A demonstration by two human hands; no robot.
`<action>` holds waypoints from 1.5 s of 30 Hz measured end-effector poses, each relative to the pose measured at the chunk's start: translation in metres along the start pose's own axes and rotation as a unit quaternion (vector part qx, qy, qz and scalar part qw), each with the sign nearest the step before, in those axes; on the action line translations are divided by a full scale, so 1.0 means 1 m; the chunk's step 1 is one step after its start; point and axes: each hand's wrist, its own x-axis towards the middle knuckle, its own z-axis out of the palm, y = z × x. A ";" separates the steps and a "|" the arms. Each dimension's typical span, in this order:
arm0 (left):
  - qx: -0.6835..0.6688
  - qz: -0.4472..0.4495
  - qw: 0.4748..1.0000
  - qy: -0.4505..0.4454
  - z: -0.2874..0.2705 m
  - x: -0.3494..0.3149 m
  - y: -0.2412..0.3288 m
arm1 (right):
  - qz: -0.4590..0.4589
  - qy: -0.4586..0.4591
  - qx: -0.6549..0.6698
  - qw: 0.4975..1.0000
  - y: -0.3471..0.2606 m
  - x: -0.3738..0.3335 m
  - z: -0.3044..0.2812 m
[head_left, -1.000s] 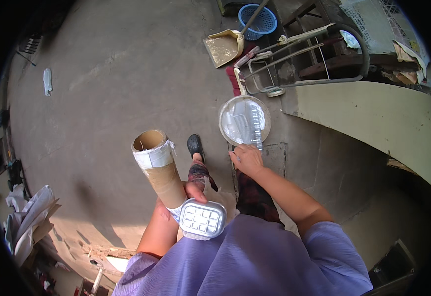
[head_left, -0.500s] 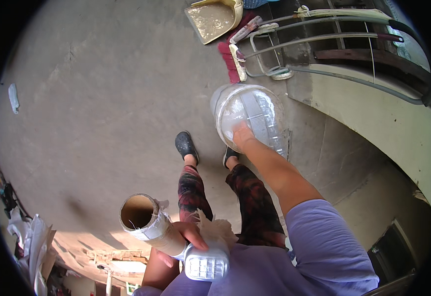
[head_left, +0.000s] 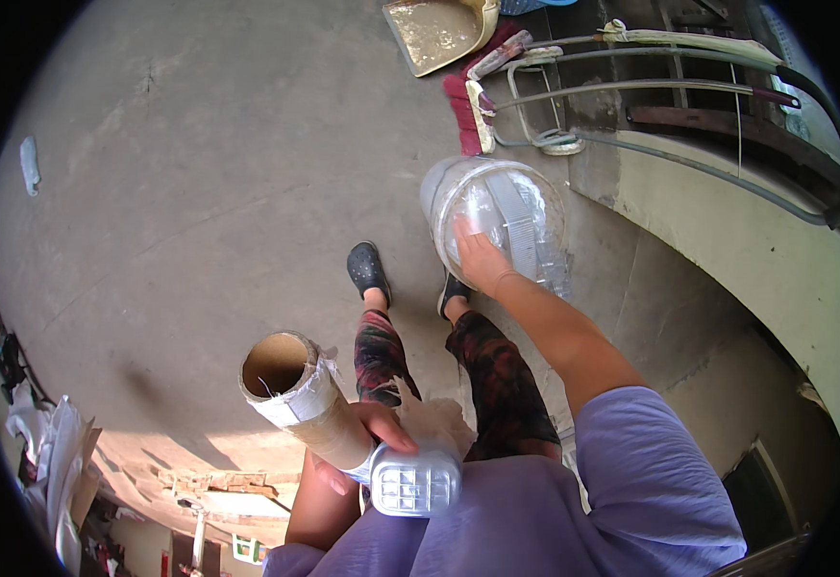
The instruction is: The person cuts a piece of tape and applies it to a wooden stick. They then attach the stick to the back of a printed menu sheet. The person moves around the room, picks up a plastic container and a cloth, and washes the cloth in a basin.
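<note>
My left hand (head_left: 382, 430) wraps round a cardboard tube (head_left: 329, 423) with whitish wrapping round its open end. In the same grip are a clear plastic container (head_left: 412, 484), its gridded base facing up, and a torn pale piece of film or paper (head_left: 436, 419). My right hand (head_left: 483, 258) reaches into the mouth of a translucent bucket (head_left: 436, 197), its fingers stretched against clear plastic packaging (head_left: 513, 216) inside; the thumb is not plain to see. The bucket leans, its mouth toward me, partly covering my right shoe.
A beige dustpan (head_left: 439, 34) and red-bristled brooms (head_left: 466, 115) lie ahead, beside a metal-framed cart (head_left: 689, 135). A pale low wall (head_left: 718, 216) curves along the right. White bags (head_left: 55, 462) are heaped at the lower left. A pale scrap (head_left: 29, 165) lies far left.
My right hand has shifted slightly right over the bucket's mouth, and its fingers show more. The tube and container have moved a little up and right in view.
</note>
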 end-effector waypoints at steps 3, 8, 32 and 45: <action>-0.020 0.030 0.998 0.045 0.006 -0.006 0.002 | -0.148 0.020 -0.095 0.984 0.000 -0.017 -0.019; -0.142 0.086 0.982 0.091 0.025 -0.009 0.008 | -0.161 -0.049 0.138 0.976 -0.013 -0.037 -0.037; 0.124 0.039 0.963 0.235 0.197 -0.004 0.194 | 0.003 0.316 0.808 0.498 -0.032 -0.119 -0.489; 0.327 0.029 0.921 0.209 0.183 0.135 0.379 | 0.108 0.148 0.983 0.008 0.122 0.052 -0.553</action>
